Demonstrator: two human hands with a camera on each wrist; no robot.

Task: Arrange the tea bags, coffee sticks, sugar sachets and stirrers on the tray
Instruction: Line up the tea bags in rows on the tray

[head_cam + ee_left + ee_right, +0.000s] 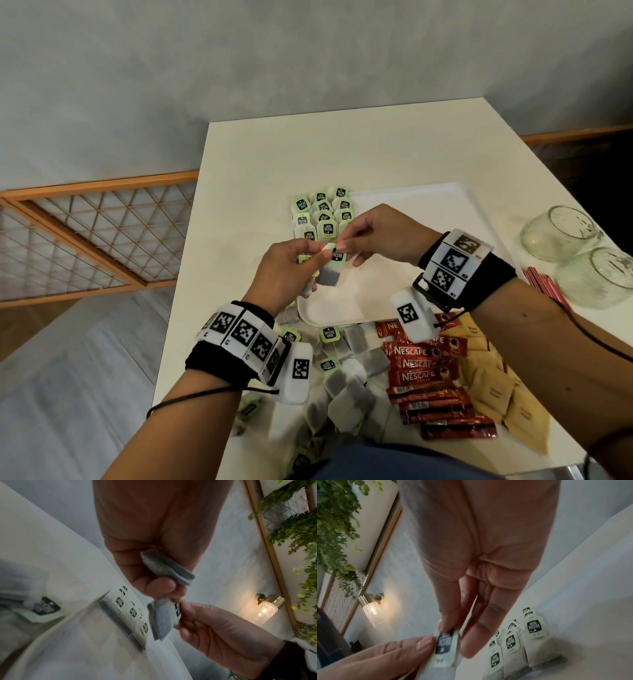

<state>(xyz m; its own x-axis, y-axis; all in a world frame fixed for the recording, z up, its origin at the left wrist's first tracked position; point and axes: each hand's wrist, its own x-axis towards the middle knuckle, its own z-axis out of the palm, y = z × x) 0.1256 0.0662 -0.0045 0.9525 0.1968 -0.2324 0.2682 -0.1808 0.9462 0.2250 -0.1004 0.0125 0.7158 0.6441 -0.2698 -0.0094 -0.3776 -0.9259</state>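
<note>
Above the white tray (442,192), both hands hold one tea bag (333,270) with a green tag (444,649). My left hand (313,249) pinches the bag's top, and my right hand (343,240) pinches its tag between thumb and fingers. A second tea bag (168,568) is tucked in the left hand's (163,592) palm under curled fingers. Several tea bags (322,216) lie in neat rows at the tray's left end, also visible as rows (513,643) in the right wrist view. Loose tea bags (349,373), red coffee sticks (424,375), brown sugar sachets (496,390) and red stirrers (544,286) lie on the table.
Two glass jars (561,233) (603,277) lie on their sides at the right of the tray. The table's (342,147) left edge drops off just left of the tea bag rows. Most of the tray's surface right of the rows is bare.
</note>
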